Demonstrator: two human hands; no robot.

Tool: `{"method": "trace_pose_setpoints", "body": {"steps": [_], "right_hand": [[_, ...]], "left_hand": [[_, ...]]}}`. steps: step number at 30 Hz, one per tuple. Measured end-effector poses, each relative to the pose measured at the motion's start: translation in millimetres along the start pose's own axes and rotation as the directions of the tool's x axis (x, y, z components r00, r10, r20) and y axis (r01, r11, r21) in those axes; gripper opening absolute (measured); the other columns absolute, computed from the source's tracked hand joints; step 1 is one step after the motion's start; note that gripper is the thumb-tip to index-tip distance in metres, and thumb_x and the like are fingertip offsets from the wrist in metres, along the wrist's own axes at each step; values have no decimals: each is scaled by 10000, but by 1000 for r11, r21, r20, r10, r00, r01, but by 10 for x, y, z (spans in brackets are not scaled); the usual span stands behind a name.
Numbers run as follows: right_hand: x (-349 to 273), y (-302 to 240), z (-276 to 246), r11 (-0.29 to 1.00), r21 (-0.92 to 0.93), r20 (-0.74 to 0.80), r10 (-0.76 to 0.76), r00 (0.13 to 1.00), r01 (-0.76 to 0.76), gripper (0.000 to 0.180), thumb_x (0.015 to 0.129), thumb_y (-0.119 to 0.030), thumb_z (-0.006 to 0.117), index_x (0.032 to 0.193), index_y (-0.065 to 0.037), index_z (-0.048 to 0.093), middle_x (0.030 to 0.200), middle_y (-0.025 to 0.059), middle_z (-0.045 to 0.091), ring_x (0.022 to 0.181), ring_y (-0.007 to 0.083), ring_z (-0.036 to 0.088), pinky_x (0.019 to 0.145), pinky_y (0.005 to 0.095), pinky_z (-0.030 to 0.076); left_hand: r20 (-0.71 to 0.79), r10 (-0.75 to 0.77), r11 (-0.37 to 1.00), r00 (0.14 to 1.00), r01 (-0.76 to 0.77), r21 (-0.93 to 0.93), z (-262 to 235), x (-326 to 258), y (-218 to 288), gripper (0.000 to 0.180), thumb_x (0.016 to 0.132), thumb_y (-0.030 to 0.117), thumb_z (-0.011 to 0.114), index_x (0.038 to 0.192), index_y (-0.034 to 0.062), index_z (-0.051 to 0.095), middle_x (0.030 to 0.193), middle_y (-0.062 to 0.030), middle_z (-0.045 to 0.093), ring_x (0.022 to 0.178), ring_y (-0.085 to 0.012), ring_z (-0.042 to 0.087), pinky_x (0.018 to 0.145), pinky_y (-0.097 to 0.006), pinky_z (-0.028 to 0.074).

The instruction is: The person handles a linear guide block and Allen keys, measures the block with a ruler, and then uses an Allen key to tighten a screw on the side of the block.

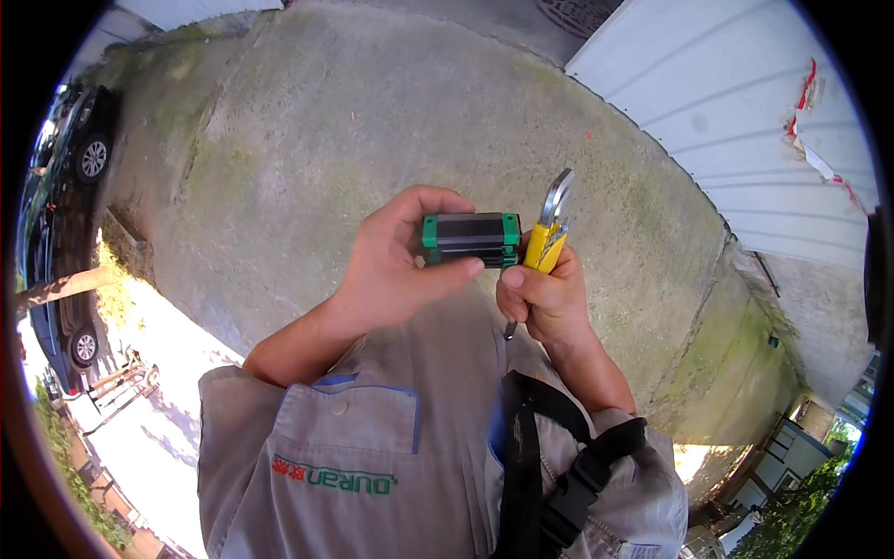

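Held out in front of my chest is a black block with green end caps (470,225), which looks like a linear guide carriage. My left hand (380,256) grips its left end, thumb along the near side and fingers behind. My right hand (551,293) is closed round a yellow-handled tool (543,246) with a curved steel end pointing up. A spiral metal piece like a drill bit (553,235) lies against the yellow handle. Below the right fist a thin dark rod (509,331) sticks out. The right thumb is close by the block's right end; whether they touch, I cannot tell.
Stained concrete ground (307,121) spreads beneath my hands. A white ribbed panel (736,112) stands at the far right, with torn red tape on it. Dark cars (70,242) are parked at the left. A black buckled strap (570,494) crosses my grey work jacket.
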State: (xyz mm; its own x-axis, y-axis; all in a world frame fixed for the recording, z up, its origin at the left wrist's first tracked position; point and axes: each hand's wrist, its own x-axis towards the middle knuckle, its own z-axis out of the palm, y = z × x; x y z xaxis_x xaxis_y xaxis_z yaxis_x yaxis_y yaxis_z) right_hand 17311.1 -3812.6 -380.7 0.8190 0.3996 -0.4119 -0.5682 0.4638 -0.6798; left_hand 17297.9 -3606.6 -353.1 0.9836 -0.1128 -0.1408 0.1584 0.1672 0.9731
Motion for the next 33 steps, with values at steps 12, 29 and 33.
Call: {"method": "trace_pose_setpoints", "body": {"steps": [12,29,33], "right_hand": [[-126,-101,-55,999,39,8,-4,1000,3,280,751,12,774,966,-20,598,663,48,586,444,133,507,416,279,397],[-376,-91,34,989,-95,-40,-113,993,109,220,760,21,757,914,-17,604,669,38,604,463,102,516,421,255,397],[-455,-62,110,978,-133,-70,-169,983,159,217,762,39,749,907,-23,600,675,27,609,495,84,531,437,242,400]], "left_hand": [[23,72,993,997,-74,96,187,-87,159,497,813,-60,753,1262,-8,546,1154,-70,645,1089,-135,623,952,-295,506],[75,371,805,926,-361,470,278,-320,253,491,783,22,807,1235,26,613,1079,-96,668,962,-171,670,803,-278,530],[41,319,900,947,-316,299,279,-419,240,505,808,-4,785,1267,-2,575,1130,-94,665,1040,-158,651,872,-280,520]]}}
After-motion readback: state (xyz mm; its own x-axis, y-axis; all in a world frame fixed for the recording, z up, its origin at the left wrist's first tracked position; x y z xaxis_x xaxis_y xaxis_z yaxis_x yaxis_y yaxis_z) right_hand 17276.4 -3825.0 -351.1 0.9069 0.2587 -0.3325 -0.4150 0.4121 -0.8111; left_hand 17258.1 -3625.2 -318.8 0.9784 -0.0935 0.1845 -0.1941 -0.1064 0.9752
